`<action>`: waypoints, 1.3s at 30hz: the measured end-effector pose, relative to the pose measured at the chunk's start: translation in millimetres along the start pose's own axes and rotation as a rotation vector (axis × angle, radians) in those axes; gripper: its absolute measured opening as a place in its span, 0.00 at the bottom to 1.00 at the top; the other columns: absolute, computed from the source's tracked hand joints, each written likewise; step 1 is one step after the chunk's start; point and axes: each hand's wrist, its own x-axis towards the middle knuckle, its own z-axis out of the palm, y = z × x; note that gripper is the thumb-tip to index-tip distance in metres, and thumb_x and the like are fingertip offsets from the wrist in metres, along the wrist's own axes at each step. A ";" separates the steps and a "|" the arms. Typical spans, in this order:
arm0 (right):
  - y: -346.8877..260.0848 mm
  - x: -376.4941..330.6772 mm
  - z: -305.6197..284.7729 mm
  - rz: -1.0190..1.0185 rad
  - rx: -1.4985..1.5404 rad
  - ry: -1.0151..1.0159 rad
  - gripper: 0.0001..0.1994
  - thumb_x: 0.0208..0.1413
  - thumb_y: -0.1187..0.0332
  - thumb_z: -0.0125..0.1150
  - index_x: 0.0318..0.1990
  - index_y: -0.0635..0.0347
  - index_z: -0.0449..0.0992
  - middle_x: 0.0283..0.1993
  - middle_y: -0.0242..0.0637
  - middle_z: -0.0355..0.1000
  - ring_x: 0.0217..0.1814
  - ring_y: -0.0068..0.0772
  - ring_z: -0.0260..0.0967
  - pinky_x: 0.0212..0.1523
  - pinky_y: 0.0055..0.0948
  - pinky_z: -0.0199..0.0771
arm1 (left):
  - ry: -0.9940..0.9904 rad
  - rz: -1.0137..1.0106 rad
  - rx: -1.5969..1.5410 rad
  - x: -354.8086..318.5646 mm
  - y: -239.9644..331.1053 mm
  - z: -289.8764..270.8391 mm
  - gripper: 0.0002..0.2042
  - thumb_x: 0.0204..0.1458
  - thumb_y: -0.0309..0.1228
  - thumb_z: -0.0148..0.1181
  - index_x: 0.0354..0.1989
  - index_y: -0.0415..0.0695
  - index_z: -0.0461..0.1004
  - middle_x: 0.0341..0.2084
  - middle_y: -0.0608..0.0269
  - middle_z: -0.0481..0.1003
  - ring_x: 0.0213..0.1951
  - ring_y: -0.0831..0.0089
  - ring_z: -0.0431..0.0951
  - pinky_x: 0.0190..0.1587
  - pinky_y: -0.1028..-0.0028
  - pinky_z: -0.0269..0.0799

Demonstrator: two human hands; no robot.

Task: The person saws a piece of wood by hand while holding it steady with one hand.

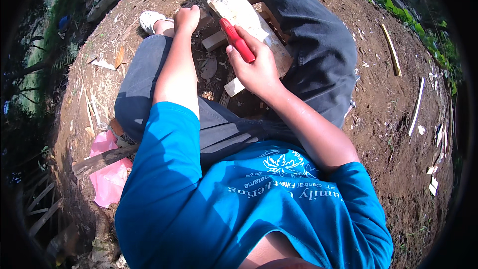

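Note:
My right hand (258, 69) is wrapped round a smooth red handle-shaped piece (237, 41), its tip pointing up and to the left. The handle lies over the near side of a pale wooden board (239, 10), and I cannot tell whether it touches. To the left, my left hand (187, 20) is closed in a fist; what it holds, if anything, is hidden. Just right of that fist is a dark, thin shape, too unclear to name. Below the board sit a wooden bar (214, 41) and a short pale wooden end (234, 87), between my bent legs.
Bare brown soil (378, 104) with wood chips surrounds me. A pink plastic bag (107, 174) lies at left under a dark stick (104, 161). Long wood strips (391, 50) lie to the right. Green plants (423, 30) line the far right edge.

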 end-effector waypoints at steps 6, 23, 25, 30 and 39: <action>-13.5 -49.4 -44.3 0.026 -0.014 -0.065 0.26 0.61 0.70 0.62 0.66 0.70 0.69 0.55 0.58 0.78 0.59 0.45 0.78 0.60 0.35 0.73 | -0.044 -0.021 -0.047 -11.4 12.6 -7.6 0.28 0.59 0.49 0.46 0.49 0.36 0.82 0.54 0.37 0.77 0.60 0.46 0.76 0.63 0.57 0.69; 34.6 -3.1 11.1 -0.044 -0.046 -0.025 0.26 0.61 0.69 0.62 0.67 0.64 0.70 0.50 0.52 0.80 0.54 0.41 0.80 0.57 0.35 0.75 | 0.062 0.042 -0.134 -11.8 8.3 -4.7 0.25 0.56 0.47 0.45 0.46 0.42 0.83 0.50 0.42 0.80 0.57 0.45 0.78 0.61 0.55 0.70; 39.7 -9.9 12.9 -0.100 -0.041 -0.053 0.27 0.63 0.68 0.62 0.69 0.64 0.67 0.54 0.54 0.79 0.58 0.41 0.78 0.58 0.35 0.74 | 0.058 0.026 -0.157 -7.7 -0.6 -4.6 0.24 0.55 0.46 0.46 0.46 0.43 0.84 0.50 0.43 0.80 0.57 0.46 0.78 0.61 0.56 0.71; 42.2 -23.7 15.5 -0.077 -0.112 -0.049 0.29 0.65 0.65 0.64 0.71 0.63 0.65 0.56 0.56 0.77 0.60 0.43 0.77 0.60 0.36 0.73 | 0.068 0.029 -0.171 -12.5 -0.5 0.3 0.23 0.56 0.47 0.53 0.44 0.40 0.84 0.49 0.43 0.81 0.56 0.47 0.79 0.60 0.56 0.71; -23.6 12.1 -3.0 -0.110 -0.090 -0.072 0.22 0.66 0.66 0.63 0.65 0.63 0.73 0.58 0.51 0.78 0.60 0.38 0.78 0.60 0.31 0.74 | 0.103 0.084 -0.189 -10.3 1.5 3.3 0.21 0.57 0.43 0.51 0.40 0.37 0.83 0.42 0.37 0.81 0.48 0.42 0.82 0.53 0.51 0.75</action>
